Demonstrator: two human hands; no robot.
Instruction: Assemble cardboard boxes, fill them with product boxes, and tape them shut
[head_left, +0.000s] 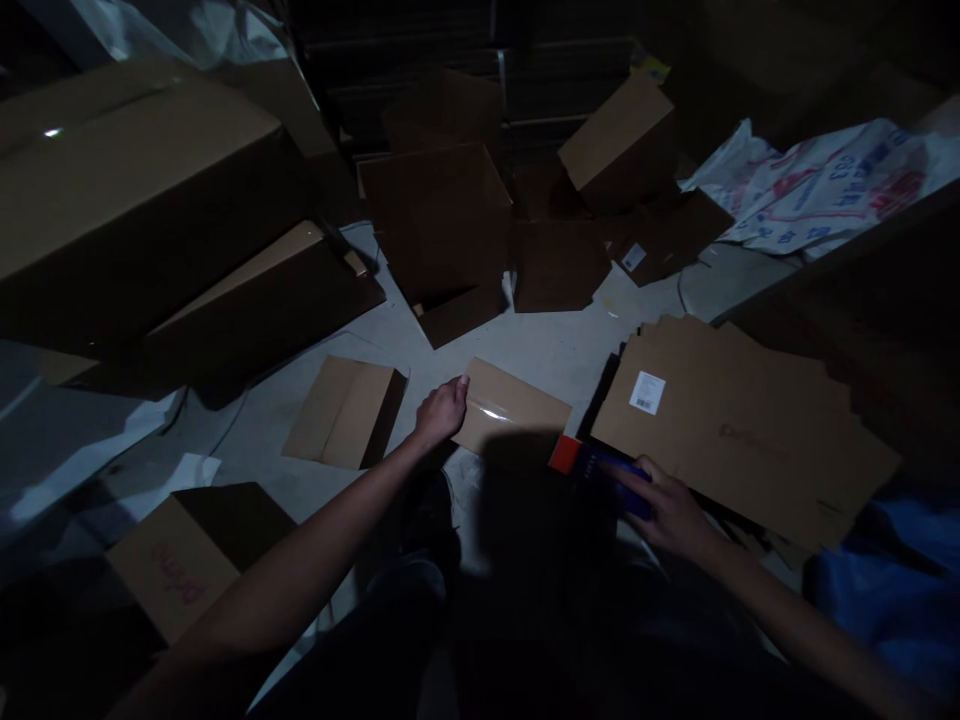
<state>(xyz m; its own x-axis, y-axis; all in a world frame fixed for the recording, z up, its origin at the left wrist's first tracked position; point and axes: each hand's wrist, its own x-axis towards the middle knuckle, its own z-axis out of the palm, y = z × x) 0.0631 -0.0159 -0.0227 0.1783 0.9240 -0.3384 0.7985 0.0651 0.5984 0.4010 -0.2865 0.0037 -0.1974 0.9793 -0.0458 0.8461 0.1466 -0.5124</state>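
A small cardboard box (pixel 510 395) with a shiny strip of tape across its top is in front of me, partly in shadow. My left hand (pixel 444 410) is closed on its left edge, thumb on top. In my right hand (pixel 667 505) is a dark blue tape dispenser (pixel 611 480) with an orange-red front end, close to the box's right side. The fingers wrap round it, and its underside is hidden in the dark. Left of my left hand, another small closed box (pixel 341 410) lies on the floor.
A stack of flat cardboard (pixel 735 420) with a white label lies at the right. Open boxes (pixel 442 210) stand ahead. A large box (pixel 135 150) fills the upper left, and a box with red writing (pixel 176 570) is at lower left. A printed white sack (pixel 832 185) lies far right.
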